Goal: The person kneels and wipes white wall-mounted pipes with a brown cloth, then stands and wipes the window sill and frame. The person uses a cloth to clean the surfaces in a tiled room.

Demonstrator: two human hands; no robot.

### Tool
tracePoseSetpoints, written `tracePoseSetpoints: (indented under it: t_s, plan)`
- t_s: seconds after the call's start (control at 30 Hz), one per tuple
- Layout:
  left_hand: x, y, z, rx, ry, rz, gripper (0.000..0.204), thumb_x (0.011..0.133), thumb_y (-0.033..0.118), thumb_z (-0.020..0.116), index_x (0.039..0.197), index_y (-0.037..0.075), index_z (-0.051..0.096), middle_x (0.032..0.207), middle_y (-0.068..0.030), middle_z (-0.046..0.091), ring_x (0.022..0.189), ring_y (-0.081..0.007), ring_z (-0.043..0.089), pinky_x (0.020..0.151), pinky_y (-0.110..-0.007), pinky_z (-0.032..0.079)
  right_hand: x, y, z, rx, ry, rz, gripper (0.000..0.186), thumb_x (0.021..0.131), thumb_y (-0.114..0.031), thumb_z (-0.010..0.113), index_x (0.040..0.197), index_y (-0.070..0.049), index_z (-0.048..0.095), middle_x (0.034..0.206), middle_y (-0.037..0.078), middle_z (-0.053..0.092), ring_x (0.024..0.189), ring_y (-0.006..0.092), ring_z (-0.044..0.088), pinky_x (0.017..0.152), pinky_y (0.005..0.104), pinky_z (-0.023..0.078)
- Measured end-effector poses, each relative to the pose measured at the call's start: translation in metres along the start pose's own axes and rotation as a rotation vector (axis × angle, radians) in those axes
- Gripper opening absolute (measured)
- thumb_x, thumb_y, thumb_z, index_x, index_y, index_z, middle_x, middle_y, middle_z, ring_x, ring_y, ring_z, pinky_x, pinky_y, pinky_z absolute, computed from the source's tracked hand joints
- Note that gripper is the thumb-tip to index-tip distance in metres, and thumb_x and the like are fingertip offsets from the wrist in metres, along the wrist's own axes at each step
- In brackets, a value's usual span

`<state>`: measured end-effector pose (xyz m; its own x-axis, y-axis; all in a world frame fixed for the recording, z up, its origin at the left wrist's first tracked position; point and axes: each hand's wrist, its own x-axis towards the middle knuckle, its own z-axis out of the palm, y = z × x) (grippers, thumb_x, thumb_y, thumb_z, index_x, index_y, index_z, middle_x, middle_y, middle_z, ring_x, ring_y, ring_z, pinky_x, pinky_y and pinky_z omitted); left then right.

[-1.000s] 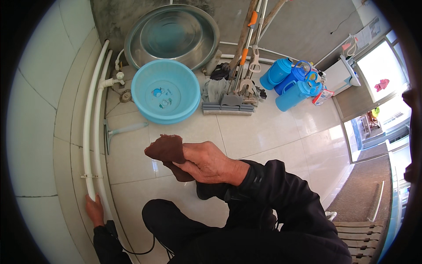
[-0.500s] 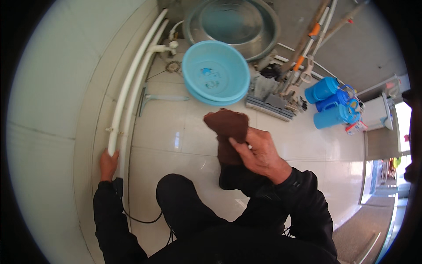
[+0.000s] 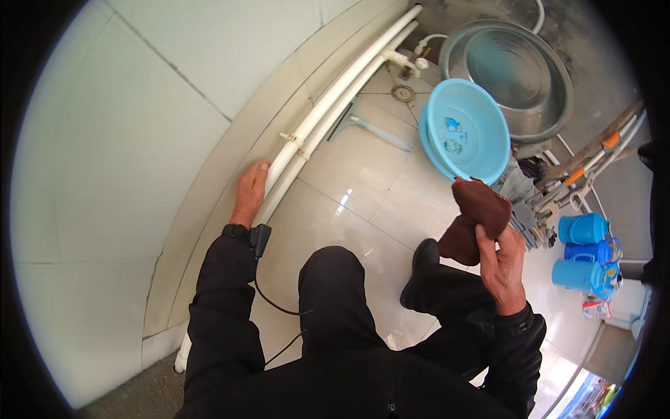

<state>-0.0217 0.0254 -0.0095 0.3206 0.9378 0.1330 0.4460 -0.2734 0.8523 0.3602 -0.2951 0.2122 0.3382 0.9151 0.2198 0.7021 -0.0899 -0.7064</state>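
Observation:
My left hand [image 3: 250, 192] grips the upper white pipe [image 3: 314, 124] running low along the tiled wall; a black cuff device with a cable sits at that wrist. My right hand [image 3: 503, 269] pinches a crumpled dark brown cloth [image 3: 480, 209] between thumb and fingers, held out over the floor beside my bent leg, just below the blue basins in the view.
Stacked light-blue basins [image 3: 481, 136] sit before a large steel tub [image 3: 530, 98]. A squeegee [image 3: 379, 133] and drain [image 3: 403, 93] lie near pipe valves [image 3: 412, 64]. Mops [image 3: 583, 171] and several blue jugs [image 3: 579, 274] stand at right. The tiled wall [image 3: 125, 153] is close at left.
My view has swung toward the left wall, so basins, mops and jugs appear further right. My right hand with the cloth now appears further right and lower; my left hand still holds the pipe.

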Motion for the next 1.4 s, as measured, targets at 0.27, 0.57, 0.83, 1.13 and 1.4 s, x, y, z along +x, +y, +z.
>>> tracePoseSetpoints:
  t_s: [0.27,0.57,0.83,1.13,1.4]
  plan:
    - [-0.002,0.005,-0.016,-0.496,-0.083,-0.227,0.062,0.115,0.04,0.037,0.151,-0.008,0.053,0.15,-0.0202,0.064,0.143,-0.0279,0.058,0.121,-0.039,0.041,0.011,0.002,0.009,0.019,-0.049,0.014,0.027,0.104,-0.003,0.065,0.13,0.003,0.07,0.106,0.018,0.076,0.092,0.0243,0.071,0.088,0.0345,0.055]
    - [0.001,0.003,-0.014,-0.454,-0.086,-0.231,0.06,0.116,0.04,0.039,0.151,-0.007,0.054,0.152,-0.0206,0.061,0.144,-0.0303,0.056,0.124,-0.042,0.039,0.016,0.005,0.007,0.057,-0.045,-0.01,0.028,0.104,-0.003,0.065,0.13,0.003,0.07,0.11,0.018,0.077,0.098,0.0259,0.074,0.09,0.0348,0.056]
    - [-0.025,0.102,0.025,0.028,0.04,0.223,0.026,0.104,0.005,0.062,0.129,-0.001,0.067,0.128,-0.0155,0.071,0.111,-0.0283,0.072,0.096,-0.038,0.057,0.021,0.007,0.012,0.131,-0.046,-0.013,0.029,0.105,-0.003,0.063,0.133,0.001,0.068,0.106,0.017,0.075,0.092,0.0277,0.072,0.087,0.0346,0.056]
    - [-0.077,0.244,0.12,-0.448,-0.495,0.368,0.047,0.094,0.011,0.078,0.137,0.001,0.06,0.133,-0.015,0.064,0.111,-0.0266,0.069,0.09,-0.038,0.059,0.028,0.0,0.022,0.18,-0.19,-0.002,0.029,0.107,-0.006,0.059,0.134,0.002,0.065,0.102,0.021,0.072,0.083,0.0352,0.066,0.081,0.0393,0.055]
    - [-0.083,0.244,0.124,-0.496,-0.515,0.085,0.02,0.097,0.006,0.074,0.113,-0.001,0.064,0.105,-0.0105,0.067,0.09,-0.0227,0.065,0.083,-0.036,0.055,0.032,-0.001,0.018,0.134,-0.348,0.11,0.03,0.107,-0.009,0.058,0.135,0.002,0.065,0.099,0.02,0.071,0.08,0.0331,0.065,0.079,0.0384,0.055]
